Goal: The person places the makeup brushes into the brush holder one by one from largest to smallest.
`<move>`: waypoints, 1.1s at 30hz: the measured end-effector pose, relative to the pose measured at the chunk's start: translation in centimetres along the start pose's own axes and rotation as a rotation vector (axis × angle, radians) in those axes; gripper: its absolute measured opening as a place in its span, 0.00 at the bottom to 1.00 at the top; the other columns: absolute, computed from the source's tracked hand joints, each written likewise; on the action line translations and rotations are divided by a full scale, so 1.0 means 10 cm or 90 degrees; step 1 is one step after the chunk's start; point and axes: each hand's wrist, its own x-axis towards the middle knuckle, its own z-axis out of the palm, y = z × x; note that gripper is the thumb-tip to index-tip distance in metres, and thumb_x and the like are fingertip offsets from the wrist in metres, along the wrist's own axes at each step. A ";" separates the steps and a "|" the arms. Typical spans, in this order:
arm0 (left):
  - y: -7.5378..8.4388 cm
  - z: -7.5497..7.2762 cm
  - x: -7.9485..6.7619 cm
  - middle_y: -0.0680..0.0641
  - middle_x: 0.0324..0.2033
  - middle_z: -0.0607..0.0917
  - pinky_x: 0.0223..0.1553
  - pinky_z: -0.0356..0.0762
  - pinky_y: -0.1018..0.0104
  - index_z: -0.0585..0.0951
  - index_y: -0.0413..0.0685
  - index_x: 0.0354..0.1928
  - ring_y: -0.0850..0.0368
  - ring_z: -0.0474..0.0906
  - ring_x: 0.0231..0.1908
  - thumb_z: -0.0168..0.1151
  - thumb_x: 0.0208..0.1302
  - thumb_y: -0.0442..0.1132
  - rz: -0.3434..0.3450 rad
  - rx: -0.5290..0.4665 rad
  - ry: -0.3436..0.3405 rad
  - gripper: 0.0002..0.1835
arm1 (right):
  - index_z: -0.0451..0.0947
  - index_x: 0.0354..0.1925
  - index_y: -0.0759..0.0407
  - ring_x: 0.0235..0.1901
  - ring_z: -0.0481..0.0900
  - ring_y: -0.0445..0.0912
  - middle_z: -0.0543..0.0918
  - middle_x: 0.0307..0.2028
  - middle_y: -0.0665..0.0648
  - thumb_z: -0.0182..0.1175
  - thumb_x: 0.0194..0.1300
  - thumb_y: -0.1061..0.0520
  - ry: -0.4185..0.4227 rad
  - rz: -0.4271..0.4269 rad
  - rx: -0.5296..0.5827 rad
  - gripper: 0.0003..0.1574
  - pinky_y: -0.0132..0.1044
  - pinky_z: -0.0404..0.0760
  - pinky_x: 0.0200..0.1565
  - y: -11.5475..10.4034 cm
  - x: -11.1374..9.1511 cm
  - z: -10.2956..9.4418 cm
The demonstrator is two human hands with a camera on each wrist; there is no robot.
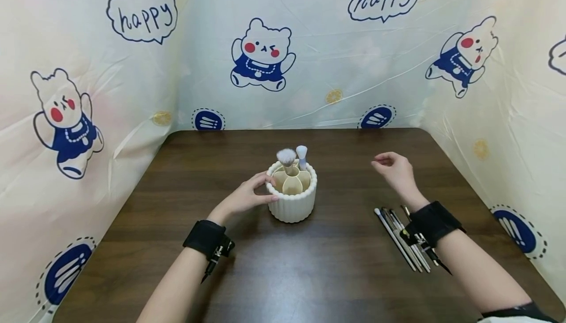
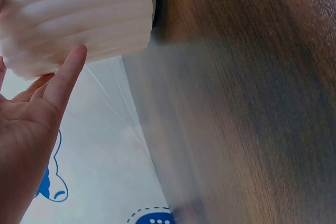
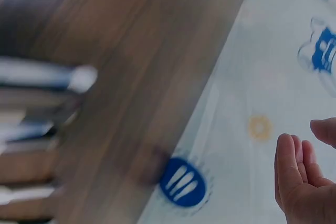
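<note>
My left hand (image 1: 244, 195) holds the left side of a white ribbed makeup brush holder (image 1: 293, 210), fingers by its rim and thumb across the front. In the left wrist view the holder (image 2: 79, 14) fills the upper left, with fingertips against its side. A fluffy makeup brush (image 1: 286, 157) and a smaller white-tipped makeup brush (image 1: 302, 153) stand in its cream divided insert. My right hand (image 1: 396, 171) hovers right of the holder with nothing in it, fingers loosely bent; the right wrist view shows a gap between thumb and fingers (image 3: 287, 158).
Several slim makeup brushes (image 1: 398, 239) lie side by side on the brown wooden table (image 1: 300, 274), partly hidden under my right wrist. A black strap with a small camera sits on each wrist. Printed pale cloth (image 1: 327, 67) hangs around the table's back and sides.
</note>
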 end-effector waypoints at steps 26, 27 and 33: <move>0.37 -0.02 -0.11 0.40 0.51 0.74 0.65 0.60 0.43 0.75 0.36 0.44 0.44 0.68 0.60 0.67 0.58 0.34 -0.015 0.002 -0.009 0.15 | 0.77 0.47 0.72 0.28 0.74 0.35 0.84 0.39 0.68 0.58 0.66 0.55 -0.060 0.092 -0.026 0.21 0.28 0.73 0.30 0.70 -0.47 -0.05; 0.37 -0.02 -0.11 0.40 0.51 0.74 0.65 0.60 0.43 0.75 0.36 0.44 0.44 0.68 0.60 0.67 0.58 0.34 -0.015 0.002 -0.008 0.15 | 0.78 0.46 0.72 0.28 0.74 0.35 0.85 0.37 0.67 0.58 0.65 0.55 -0.063 0.087 -0.030 0.20 0.29 0.72 0.30 0.72 -0.49 -0.03; 0.32 -0.02 -0.09 0.40 0.52 0.73 0.65 0.60 0.44 0.75 0.36 0.45 0.44 0.67 0.61 0.67 0.59 0.34 -0.020 0.007 -0.009 0.15 | 0.80 0.40 0.72 0.26 0.76 0.39 0.86 0.31 0.62 0.60 0.63 0.57 -0.114 0.096 -0.041 0.16 0.31 0.73 0.30 0.85 -0.59 0.07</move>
